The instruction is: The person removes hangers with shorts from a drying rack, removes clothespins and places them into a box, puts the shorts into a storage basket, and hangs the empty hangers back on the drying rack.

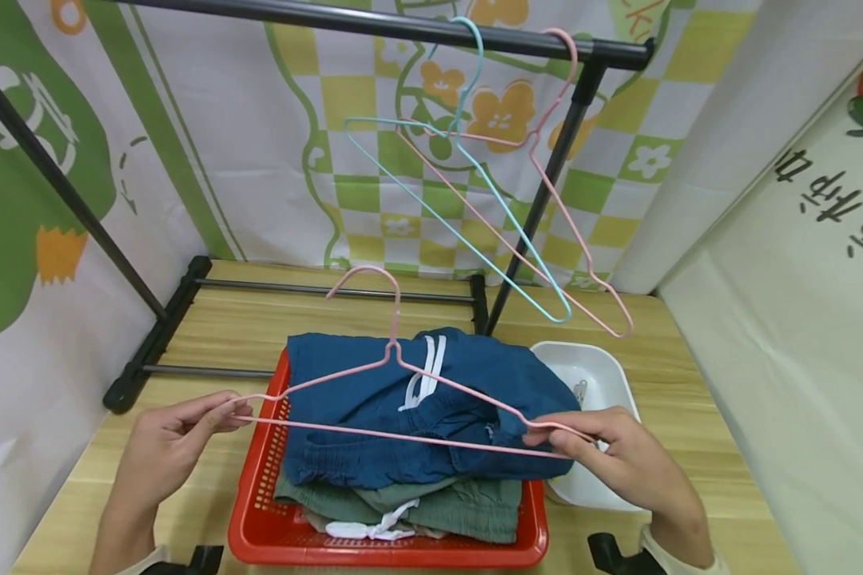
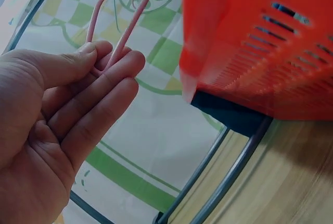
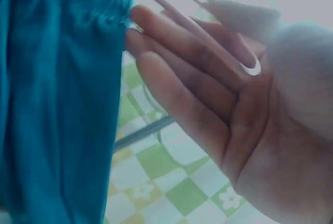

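Both hands hold a pink clothes hanger (image 1: 417, 436) level above a red basket, its hook pointing away from the person. My left hand (image 1: 169, 447) pinches the hanger's left corner between thumb and fingers; the left wrist view shows this pinch on the pink hanger (image 2: 136, 18) closely. At the other corner my right hand (image 1: 618, 455) grips the hanger between thumb and fingers. Beneath the hanger lie folded dark blue shorts (image 1: 359, 383) with a white drawstring, on top of green shorts (image 1: 475, 511). The blue garment (image 3: 62, 104) hangs beside the right fingers in the right wrist view.
The red basket (image 1: 388, 555) stands on a wooden table (image 1: 705, 447). A white tray (image 1: 614, 371) sits partly behind the blue shorts. From the black rack's rail (image 1: 295, 17) hang a light blue hanger (image 1: 499, 196) and another pink hanger (image 1: 575, 228).
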Motion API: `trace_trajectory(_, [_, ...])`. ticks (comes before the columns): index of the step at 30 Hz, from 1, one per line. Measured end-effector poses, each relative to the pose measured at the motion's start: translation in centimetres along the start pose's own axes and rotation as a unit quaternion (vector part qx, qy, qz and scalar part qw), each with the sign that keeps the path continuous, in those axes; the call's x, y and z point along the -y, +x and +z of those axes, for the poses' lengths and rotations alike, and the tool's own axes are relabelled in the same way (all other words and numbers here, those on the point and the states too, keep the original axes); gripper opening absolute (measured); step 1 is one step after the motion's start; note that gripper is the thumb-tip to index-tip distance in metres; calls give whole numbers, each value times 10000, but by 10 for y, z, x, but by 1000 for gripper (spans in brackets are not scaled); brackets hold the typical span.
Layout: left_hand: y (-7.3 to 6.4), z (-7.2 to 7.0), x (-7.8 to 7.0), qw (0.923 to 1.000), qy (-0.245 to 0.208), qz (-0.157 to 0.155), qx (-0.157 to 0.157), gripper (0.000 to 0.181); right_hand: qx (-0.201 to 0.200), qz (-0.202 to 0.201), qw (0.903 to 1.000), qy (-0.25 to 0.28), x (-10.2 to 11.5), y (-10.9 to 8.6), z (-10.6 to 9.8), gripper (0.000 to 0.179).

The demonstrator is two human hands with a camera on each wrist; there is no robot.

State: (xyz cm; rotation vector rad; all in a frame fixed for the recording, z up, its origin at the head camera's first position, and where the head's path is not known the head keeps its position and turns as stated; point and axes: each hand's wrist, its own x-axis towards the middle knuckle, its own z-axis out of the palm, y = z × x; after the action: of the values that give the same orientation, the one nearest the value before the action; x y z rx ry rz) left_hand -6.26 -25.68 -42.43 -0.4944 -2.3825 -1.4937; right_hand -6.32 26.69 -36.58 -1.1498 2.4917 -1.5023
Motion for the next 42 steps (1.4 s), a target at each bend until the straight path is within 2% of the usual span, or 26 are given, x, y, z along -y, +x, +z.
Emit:
trace_trajectory(2, [1, 1, -1, 10000, -23, 53, 0, 25, -19, -78, 9998, 191, 2, 0, 1, 41])
trace_trajectory(7, [3, 5, -2, 9997, -194, 0, 135, 28, -364, -683, 9950, 631, 3, 0, 2, 38])
trace_trajectory(12, [4, 9, -1, 9969, -442, -222, 619, 36, -666, -1661, 9774, 1128, 12, 10, 2, 28])
trace_trajectory(16, [4, 12, 1, 9959, -182, -428, 772, 40, -973, -2163, 9629, 1290, 27, 20, 1, 26])
trace_trajectory(20, [5, 19, 3, 9943, 437, -519, 823, 36, -1448, -2228, 9583, 1047, 38, 29, 0, 25])
trace_trajectory(25, [8, 34, 2, 9849, 1407, -98, 1008, 41, -1978, -2103, 9567, 379, 48, 41, -1, 25])
trace_trajectory(27, [9, 41, 0, 9800, 1641, -13, 1122, 45, -2146, -2032, 9553, 70, 51, 46, -1, 25])
trace_trajectory(31, [8, 50, -2, 9723, 1946, -80, 1294, 52, -2517, -1825, 9489, -535, 57, 57, -2, 25])
trace_trajectory(35, [7, 54, -1, 9693, 2141, -103, 1201, 54, -2929, -1551, 9392, -900, 64, 72, -4, 25])
trace_trajectory(42, [6, 56, 1, 9674, 2270, -14, 1120, 55, -3411, -1381, 9243, -1016, 68, 100, -15, 20])
